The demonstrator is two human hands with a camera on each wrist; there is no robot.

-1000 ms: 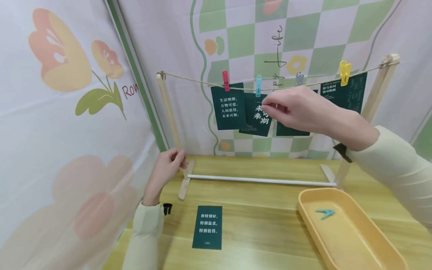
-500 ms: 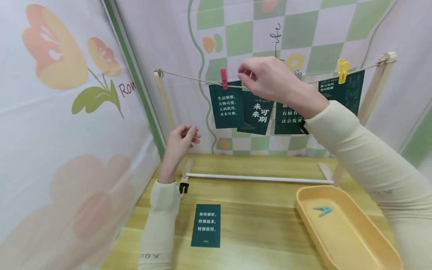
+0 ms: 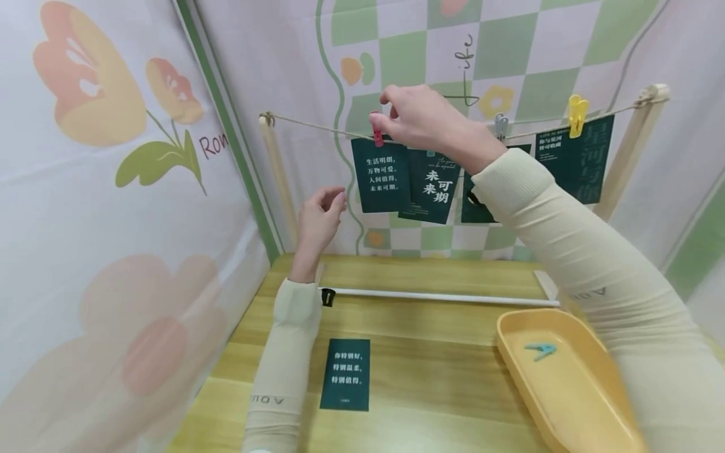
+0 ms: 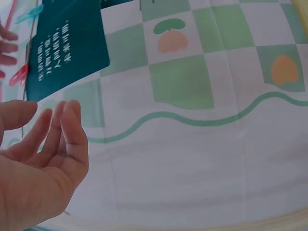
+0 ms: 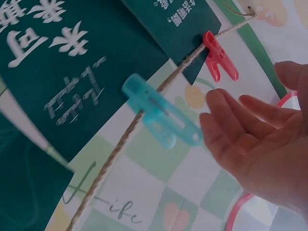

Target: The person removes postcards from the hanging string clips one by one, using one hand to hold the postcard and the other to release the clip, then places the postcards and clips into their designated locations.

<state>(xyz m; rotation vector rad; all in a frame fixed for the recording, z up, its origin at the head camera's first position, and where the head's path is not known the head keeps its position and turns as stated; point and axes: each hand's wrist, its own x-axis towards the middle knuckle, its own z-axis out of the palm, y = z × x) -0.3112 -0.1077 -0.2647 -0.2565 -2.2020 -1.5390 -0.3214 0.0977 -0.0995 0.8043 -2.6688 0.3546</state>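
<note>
**Three feeds: one wide, two close and rolled**

I'm getting the head view from above, looking forward and down; it's sitting furthest back, taking in the table [image 3: 436, 358] and the tray [image 3: 512, 393]. The right wrist view is riding close, peering past the right hand [image 5: 255, 132] at the string [image 5: 115, 155], card lettering showing mostly upside down. The left wrist view is facing the printed backdrop [image 4: 192, 161] past the left hand [image 4: 43, 168], turning sideways, lettering running up the frame. All three are sharing the red clip [image 5: 219, 57] and the leftmost card [image 4: 72, 53]; the right hand is also showing at the left wrist view's left edge.
</note>
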